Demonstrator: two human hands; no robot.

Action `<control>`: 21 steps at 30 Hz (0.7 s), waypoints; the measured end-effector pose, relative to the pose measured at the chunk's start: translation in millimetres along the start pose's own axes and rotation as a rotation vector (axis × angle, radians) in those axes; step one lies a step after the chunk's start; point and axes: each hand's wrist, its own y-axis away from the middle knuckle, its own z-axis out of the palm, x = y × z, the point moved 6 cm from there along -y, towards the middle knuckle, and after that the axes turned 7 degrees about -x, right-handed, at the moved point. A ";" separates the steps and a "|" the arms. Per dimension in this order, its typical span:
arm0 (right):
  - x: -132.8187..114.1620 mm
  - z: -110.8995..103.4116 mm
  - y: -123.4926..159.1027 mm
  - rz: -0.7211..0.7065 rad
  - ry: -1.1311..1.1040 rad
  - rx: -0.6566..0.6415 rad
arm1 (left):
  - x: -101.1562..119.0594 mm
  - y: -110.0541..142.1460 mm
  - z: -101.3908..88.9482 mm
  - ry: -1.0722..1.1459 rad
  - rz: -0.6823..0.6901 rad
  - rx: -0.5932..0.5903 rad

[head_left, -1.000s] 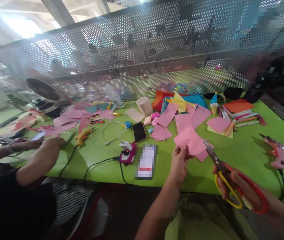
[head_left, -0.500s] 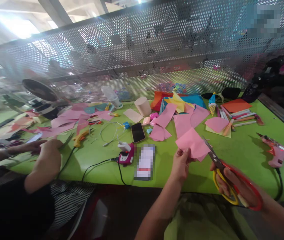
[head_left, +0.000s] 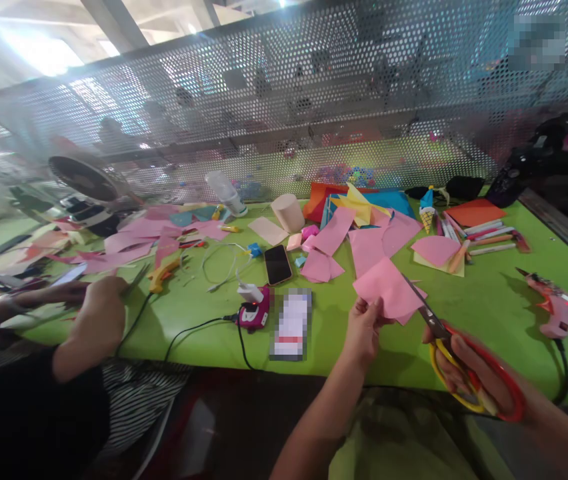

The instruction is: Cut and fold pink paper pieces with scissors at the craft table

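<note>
Between thumb and fingers, my left hand [head_left: 365, 327] pinches the lower edge of a pink paper piece [head_left: 387, 290], raised above the green table [head_left: 244, 347]. My right hand [head_left: 469, 370] is closed around the handles of a pair of scissors [head_left: 434, 321], one loop red and the other yellow. Their blades point up and left and lie at the right edge of the pink paper. Behind that sheet, more pink paper pieces [head_left: 367, 248] rest on the table, with yellow, orange and blue sheets further back.
A pink glue gun [head_left: 559, 310] sits at the right, its cord running off the front edge. Markers [head_left: 489, 233] lie at the back right. Two phones [head_left: 278, 265] and a magenta power adapter [head_left: 255, 312] are left of my hands. A co-worker's arms [head_left: 97, 313] are at the left.
The scissor blades have closed slightly along the right edge of the pink paper. My left hand keeps its pinch, and the whole view has shifted a little.
</note>
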 end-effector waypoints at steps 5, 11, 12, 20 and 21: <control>-1.3 0.5 -3.6 -0.004 -0.074 -0.131 | -5.0 1.7 0.5 -0.008 -0.015 -0.012; -8.1 4.8 -5.1 -0.022 -0.002 -0.038 | -8.7 3.1 0.7 -0.010 -0.022 -0.002; -8.3 5.3 -5.6 -0.033 0.016 -0.024 | -8.5 3.1 0.7 -0.009 -0.020 0.001; -2.7 3.0 -8.9 -0.046 0.031 0.015 | -4.9 3.1 2.1 0.006 -0.021 -0.020; -2.6 3.1 -8.9 -0.040 0.013 0.009 | -4.7 3.4 2.0 0.005 -0.024 -0.016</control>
